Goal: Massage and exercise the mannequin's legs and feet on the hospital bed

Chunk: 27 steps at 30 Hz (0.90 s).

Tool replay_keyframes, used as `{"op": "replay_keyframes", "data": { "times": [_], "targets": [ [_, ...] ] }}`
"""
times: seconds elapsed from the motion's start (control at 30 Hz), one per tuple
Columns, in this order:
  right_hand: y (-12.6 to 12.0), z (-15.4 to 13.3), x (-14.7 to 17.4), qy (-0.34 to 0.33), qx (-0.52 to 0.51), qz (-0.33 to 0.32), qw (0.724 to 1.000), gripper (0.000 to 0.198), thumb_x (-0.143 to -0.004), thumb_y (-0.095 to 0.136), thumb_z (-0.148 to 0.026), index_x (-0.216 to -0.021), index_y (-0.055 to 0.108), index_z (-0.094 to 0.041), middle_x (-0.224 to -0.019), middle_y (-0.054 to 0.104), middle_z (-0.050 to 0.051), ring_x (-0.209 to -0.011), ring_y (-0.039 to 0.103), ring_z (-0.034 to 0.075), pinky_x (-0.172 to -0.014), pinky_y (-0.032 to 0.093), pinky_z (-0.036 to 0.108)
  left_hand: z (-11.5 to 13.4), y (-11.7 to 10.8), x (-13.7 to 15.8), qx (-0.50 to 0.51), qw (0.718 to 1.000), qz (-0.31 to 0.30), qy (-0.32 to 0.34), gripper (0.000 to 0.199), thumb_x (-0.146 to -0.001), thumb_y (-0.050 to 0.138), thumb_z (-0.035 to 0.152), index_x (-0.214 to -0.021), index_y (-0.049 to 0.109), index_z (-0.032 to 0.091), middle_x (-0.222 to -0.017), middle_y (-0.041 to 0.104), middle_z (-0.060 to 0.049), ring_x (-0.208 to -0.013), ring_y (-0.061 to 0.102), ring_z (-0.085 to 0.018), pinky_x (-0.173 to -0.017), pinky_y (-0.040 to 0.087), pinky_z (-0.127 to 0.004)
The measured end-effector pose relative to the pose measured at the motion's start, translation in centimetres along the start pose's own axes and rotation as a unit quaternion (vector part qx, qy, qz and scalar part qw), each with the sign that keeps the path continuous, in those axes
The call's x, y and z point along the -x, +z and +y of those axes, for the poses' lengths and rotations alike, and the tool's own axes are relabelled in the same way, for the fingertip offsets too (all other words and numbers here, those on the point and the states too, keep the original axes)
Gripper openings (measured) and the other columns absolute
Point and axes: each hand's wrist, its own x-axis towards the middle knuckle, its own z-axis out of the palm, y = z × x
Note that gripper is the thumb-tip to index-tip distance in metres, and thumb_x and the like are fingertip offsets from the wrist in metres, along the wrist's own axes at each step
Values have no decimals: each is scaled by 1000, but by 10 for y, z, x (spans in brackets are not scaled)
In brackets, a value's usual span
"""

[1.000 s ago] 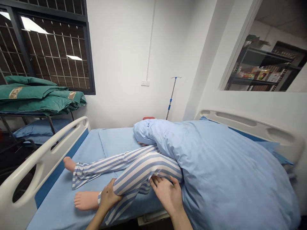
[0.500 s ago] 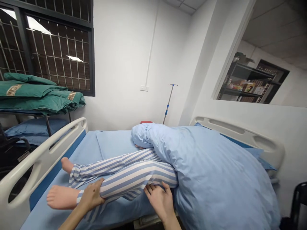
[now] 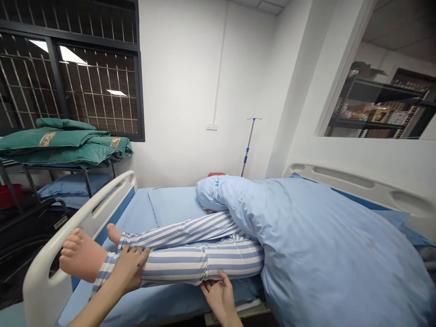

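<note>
A manikin's near leg point(image 3: 177, 264), in blue-and-white striped trousers, is held out straight just above the bed's near side. My left hand point(image 3: 131, 268) is wrapped over the lower shin, above the bare near foot point(image 3: 83, 256). Under the knee, my right hand point(image 3: 220, 295) grips from below with its thumb on the trouser side; its fingertips are partly hidden by the leg. The far leg point(image 3: 180, 229) lies on the light blue sheet point(image 3: 173, 200). A thick blue quilt point(image 3: 316, 236) covers the manikin from the thighs up.
The pale footboard point(image 3: 41, 272) rises at the left, close behind the near foot. A headboard point(image 3: 357, 181) stands at the right. Beyond the bed are an IV pole point(image 3: 245, 156) and a rack with green bedding point(image 3: 78, 145). A dark wheelchair point(image 3: 30, 240) stands at the left.
The near leg has straightened at the knee, and its foot has lifted toward the footboard. Both hands have stayed on the leg. My view has turned a little left.
</note>
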Motion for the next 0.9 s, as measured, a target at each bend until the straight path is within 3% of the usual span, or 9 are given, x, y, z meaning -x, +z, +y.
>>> {"op": "replay_keyframes", "data": {
  "times": [0.3,0.53,0.7,0.9],
  "targets": [
    [9,-18,12,29,-9,-16,999,16,-65,62,-29,-75,62,-17,-77,66,4,-82,60,20,-88,41,39,-4,36,3,54,998,-6,-35,74,-50,46,19,-124,45,14,-112,57,-12,-100,51,-30,-85,33,-42],
    [48,-53,27,28,36,-78,996,18,-68,58,-32,-74,63,-16,-80,65,4,-88,58,20,-94,36,40,4,46,-30,119,990,-23,-74,78,-49,47,22,-127,40,15,-123,54,-10,-108,50,-29,-87,37,-36],
    [82,-86,35,4,77,-133,988,25,-71,53,-33,-85,64,-16,-91,65,6,-96,55,20,-94,34,40,30,53,-65,226,969,-20,-97,83,-50,54,25,-130,35,11,-127,49,-13,-112,48,-28,-89,38,-30],
    [91,-103,37,6,82,-143,986,29,-71,53,-33,-89,63,-14,-97,63,9,-100,52,20,-95,34,40,80,79,-83,360,928,-19,-93,67,-49,55,19,-115,43,19,-102,60,-3,-94,56,-21,-75,41,-23]
  ]
}}
